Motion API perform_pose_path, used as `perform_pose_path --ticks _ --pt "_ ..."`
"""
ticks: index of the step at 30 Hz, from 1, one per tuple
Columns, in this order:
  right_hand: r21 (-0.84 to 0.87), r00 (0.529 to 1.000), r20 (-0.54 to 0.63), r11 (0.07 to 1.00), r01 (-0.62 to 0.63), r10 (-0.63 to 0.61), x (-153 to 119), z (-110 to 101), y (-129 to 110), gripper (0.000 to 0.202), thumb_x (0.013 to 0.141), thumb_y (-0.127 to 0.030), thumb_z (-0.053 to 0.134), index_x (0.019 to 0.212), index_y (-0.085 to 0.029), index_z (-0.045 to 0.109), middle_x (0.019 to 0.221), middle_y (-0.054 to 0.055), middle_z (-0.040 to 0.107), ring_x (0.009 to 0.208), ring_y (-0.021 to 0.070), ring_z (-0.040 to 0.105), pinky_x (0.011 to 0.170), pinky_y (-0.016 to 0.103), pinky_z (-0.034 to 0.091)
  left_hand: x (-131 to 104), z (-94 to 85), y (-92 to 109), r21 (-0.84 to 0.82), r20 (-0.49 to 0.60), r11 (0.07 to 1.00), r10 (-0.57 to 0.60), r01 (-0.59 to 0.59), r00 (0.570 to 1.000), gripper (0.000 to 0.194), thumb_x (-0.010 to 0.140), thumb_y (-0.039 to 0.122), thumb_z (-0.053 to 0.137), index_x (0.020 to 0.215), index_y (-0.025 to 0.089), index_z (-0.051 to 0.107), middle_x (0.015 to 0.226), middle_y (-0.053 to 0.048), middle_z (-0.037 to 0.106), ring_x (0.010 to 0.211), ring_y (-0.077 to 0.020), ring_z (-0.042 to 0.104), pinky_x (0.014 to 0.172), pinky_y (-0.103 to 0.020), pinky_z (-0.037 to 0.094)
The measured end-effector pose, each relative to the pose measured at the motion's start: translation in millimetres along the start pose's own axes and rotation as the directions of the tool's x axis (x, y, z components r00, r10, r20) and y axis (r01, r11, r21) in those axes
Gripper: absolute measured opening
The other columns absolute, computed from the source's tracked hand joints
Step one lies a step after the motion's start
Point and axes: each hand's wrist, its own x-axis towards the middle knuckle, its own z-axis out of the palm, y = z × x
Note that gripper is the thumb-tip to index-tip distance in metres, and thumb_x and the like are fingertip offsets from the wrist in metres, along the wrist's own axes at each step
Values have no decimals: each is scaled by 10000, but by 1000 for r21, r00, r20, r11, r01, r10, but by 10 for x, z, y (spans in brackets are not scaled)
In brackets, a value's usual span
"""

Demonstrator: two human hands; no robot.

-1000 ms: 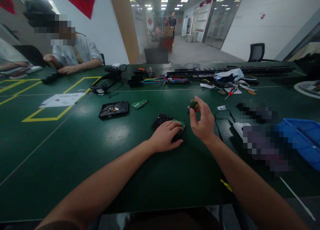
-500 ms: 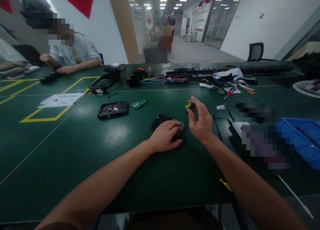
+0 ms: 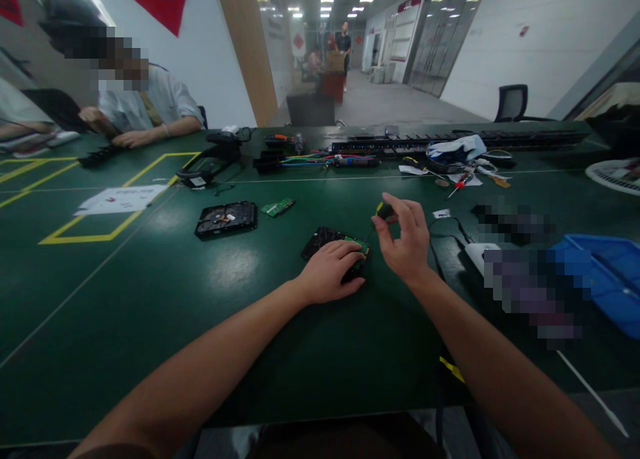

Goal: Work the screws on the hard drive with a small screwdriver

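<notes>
A black hard drive (image 3: 319, 239) with a green circuit board (image 3: 363, 246) on its upper face lies in front of me. My left hand (image 3: 331, 269) is laid over the drive and grips it, fingers across the board and thumb at the near edge, covering much of it. In my right hand (image 3: 406, 240) is a screwdriver (image 3: 384, 210) with a black and yellow handle, held by thumb and fingertips. Its thin shaft slants down to the board's right end; the tip's exact contact is too small to tell. Left of these lie another hard drive (image 3: 227, 218) and a loose green circuit board (image 3: 278, 208).
Cables (image 3: 310, 159), a power drill (image 3: 285, 140) and long black strips (image 3: 450, 141) line the table's far side. A red screwdriver (image 3: 457, 184) lies near a glove (image 3: 456, 149). A blue tray (image 3: 615, 279) stands at right. Another person (image 3: 150, 106) sits at far left.
The screwdriver handle has turned a little in my right fingers, and that hand has shifted slightly right. My left hand and the hard drive have stayed put.
</notes>
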Motion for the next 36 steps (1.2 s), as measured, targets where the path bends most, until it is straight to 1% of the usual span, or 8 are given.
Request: perform_pose_path --ticks 4,7,13,20,25,29,32,36 --pt "38 998 62 999 5 -7 -26 21 10 546 1039 -223 525 1568 -331 448 1307 99 668 1085 254 680 949 479 615 -2 -4 0 -2 9 1000 -3 3 1000 484 952 455 685 1349 187 614 1458 -138 620 1373 -325 580 1198 -517 460" --pt "53 997 80 998 -15 11 -45 29 5 566 1038 -238 528 1587 -312 411 1370 111 657 1082 255 693 938 477 625 1 -12 8 -9 12 1000 -10 10 1000 477 950 456 686 1344 197 617 1451 -137 624 1370 -325 582 1196 -529 461" --pt "-2 999 29 1000 -17 17 -20 -1 12 490 988 -314 670 1460 -296 540 1231 91 694 999 249 687 876 456 621 7 -24 13 -15 10 1000 -7 7 1000 488 949 450 688 1355 190 612 1442 -144 628 1381 -323 573 1192 -520 465" --pt "46 995 95 998 -32 27 2 -20 5 507 1022 -264 598 1514 -321 488 1275 89 709 983 244 700 904 475 612 1 -14 -2 -30 7 1000 -9 9 1000 490 948 446 691 1371 213 606 1448 -140 624 1391 -323 565 1189 -543 465" --pt "-23 1000 24 1000 -17 18 9 -30 -40 449 969 -327 720 1387 -297 558 1172 77 698 900 227 672 820 440 602 1 -18 4 -20 10 1000 -10 11 1000 485 950 444 688 1364 205 607 1451 -142 621 1386 -329 572 1193 -546 462" --pt "-46 1000 -7 999 -28 28 15 -30 -15 465 941 -360 766 1356 -291 567 1131 69 670 854 213 640 795 427 596 -5 -6 -4 -14 8 1000 1 -1 1000 482 956 456 678 1362 206 607 1461 -132 615 1386 -325 572 1192 -531 466" --pt "-40 999 1 999 -32 32 7 -17 15 473 967 -347 725 1408 -297 562 1130 75 651 877 218 640 805 433 605 -6 -5 -5 -6 7 1000 2 -2 1000 491 953 449 684 1364 192 603 1463 -136 614 1388 -328 568 1193 -527 465" --pt "6 997 79 1000 -27 26 -24 12 37 552 1027 -291 591 1559 -337 454 1255 92 668 984 245 668 855 464 630 3 -22 10 -3 7 1000 -3 3 1000 479 955 451 683 1354 198 606 1455 -137 619 1374 -326 581 1185 -530 472"
